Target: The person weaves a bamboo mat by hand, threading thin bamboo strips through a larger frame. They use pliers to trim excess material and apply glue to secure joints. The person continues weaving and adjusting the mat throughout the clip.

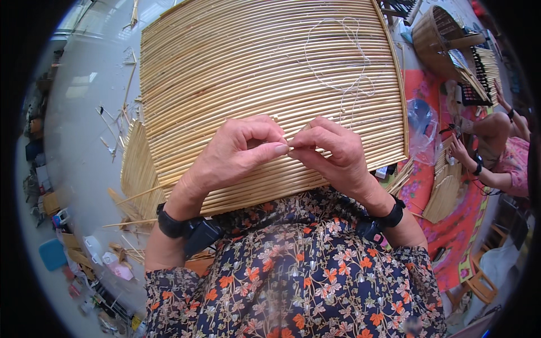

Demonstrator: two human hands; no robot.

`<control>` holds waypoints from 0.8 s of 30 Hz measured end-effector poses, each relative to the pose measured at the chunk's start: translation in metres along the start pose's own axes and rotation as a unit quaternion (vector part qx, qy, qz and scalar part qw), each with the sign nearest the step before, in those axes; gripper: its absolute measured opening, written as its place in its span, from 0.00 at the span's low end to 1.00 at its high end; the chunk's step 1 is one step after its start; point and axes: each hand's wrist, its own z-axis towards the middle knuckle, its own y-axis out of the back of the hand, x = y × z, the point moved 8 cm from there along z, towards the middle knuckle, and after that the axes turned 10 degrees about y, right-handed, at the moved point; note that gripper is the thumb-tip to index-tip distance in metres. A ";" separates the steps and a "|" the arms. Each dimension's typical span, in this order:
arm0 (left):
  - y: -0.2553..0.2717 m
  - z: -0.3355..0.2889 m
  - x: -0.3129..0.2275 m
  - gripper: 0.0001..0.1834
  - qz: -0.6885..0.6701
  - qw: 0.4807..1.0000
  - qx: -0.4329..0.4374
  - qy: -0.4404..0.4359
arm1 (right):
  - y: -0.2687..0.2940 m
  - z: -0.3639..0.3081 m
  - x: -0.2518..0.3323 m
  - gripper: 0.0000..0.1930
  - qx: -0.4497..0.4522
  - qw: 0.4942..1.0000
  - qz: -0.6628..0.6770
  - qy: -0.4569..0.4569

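Observation:
A wide mat of straw-coloured stalks (265, 73), laid side by side in rows, spreads out before me with its near edge at my lap. Over the middle of its near part, my left hand (239, 149) is closed in a pinch, thumb against forefinger. My right hand (332, 149) pinches too, its fingertips meeting the left ones. What lies between the left fingertips is too small to make out. A thin white thread (307, 53) lies in loose loops on the mat's upper right and runs down to my right hand.
Left of the mat lie a fan-shaped stalk piece (138, 163) and loose stalks (129, 224). On the right, a red floral cloth (448, 248) carries another woven piece (442, 197). A wicker basket (434, 42) stands at the far right, near another person's hand (459, 152).

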 end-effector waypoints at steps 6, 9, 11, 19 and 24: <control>-0.001 0.003 -0.002 0.08 0.005 1.000 0.014 -0.027 | 0.001 0.000 0.004 0.08 -0.003 1.000 0.001 0.009; 0.002 0.005 0.000 0.08 0.000 1.000 0.008 0.000 | 0.006 -0.003 0.000 0.07 -0.021 0.998 0.050 0.014; 0.002 0.002 0.002 0.11 -0.029 0.999 -0.001 0.025 | 0.017 -0.006 0.001 0.07 -0.084 0.989 0.125 0.010; 0.003 0.000 0.003 0.20 0.041 0.998 -0.045 0.034 | 0.041 -0.045 -0.028 0.04 -0.161 0.894 0.363 -0.208; 0.002 -0.004 -0.005 0.13 0.074 0.995 -0.059 0.040 | 0.040 -0.063 -0.032 0.05 -0.135 0.933 0.270 -0.194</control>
